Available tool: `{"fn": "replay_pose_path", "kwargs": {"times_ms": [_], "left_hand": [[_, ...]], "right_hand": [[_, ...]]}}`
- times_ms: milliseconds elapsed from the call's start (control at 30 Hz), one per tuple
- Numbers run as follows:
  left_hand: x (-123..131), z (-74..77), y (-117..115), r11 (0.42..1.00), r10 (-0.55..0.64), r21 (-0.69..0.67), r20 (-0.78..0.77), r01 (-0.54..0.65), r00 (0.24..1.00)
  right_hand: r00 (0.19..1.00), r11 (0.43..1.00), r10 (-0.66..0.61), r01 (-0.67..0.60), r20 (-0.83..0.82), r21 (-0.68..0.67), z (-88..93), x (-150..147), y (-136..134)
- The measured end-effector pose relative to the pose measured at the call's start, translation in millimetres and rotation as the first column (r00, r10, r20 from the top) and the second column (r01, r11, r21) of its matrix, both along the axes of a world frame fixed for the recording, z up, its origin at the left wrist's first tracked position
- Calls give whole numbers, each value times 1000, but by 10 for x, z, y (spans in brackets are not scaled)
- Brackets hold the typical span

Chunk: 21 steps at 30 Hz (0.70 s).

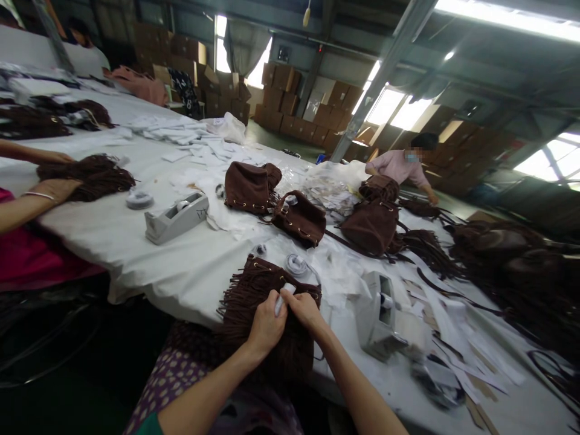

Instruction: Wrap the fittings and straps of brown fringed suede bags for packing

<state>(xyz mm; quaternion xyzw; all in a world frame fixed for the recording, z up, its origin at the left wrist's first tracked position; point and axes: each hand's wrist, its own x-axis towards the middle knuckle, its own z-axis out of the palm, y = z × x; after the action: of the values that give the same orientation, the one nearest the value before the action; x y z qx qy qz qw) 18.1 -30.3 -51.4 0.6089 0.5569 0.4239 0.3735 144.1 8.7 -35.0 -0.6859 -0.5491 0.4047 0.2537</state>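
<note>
A brown fringed suede bag (254, 296) lies over the near edge of the white table (136, 241), partly hanging towards my lap. My left hand (265, 326) and my right hand (304, 309) meet at the bag's top edge. Both are closed in a pinch on a small white piece of paper or tape (281, 297) held against the bag. A loose coil of white tape (296, 264) rests just beyond my hands.
Two grey tape dispensers (176, 219) (378, 314) stand on the table. Other brown bags (299, 217) and white paper strips (453, 326) lie about. Another person's arms (40, 193) hold a fringed bag at left. A person (405, 166) works at the far side. Cardboard boxes (290, 96) are stacked behind.
</note>
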Motion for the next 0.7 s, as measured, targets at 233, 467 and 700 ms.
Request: {"fn": "replay_pose_path", "kwargs": {"times_ms": [233, 467, 700], "left_hand": [[-61, -52, 62, 995, -11, -91, 266, 36, 964], [-70, 25, 58, 958, 16, -236, 609, 162, 793], [-79, 205, 63, 935, 16, -243, 759, 260, 651]], "right_hand": [[942, 989, -14, -35, -335, -141, 112, 24, -145], [835, 984, -135, 52, -533, -168, 179, 6, -222], [741, 970, -226, 232, -632, -75, 233, -130, -285]]}}
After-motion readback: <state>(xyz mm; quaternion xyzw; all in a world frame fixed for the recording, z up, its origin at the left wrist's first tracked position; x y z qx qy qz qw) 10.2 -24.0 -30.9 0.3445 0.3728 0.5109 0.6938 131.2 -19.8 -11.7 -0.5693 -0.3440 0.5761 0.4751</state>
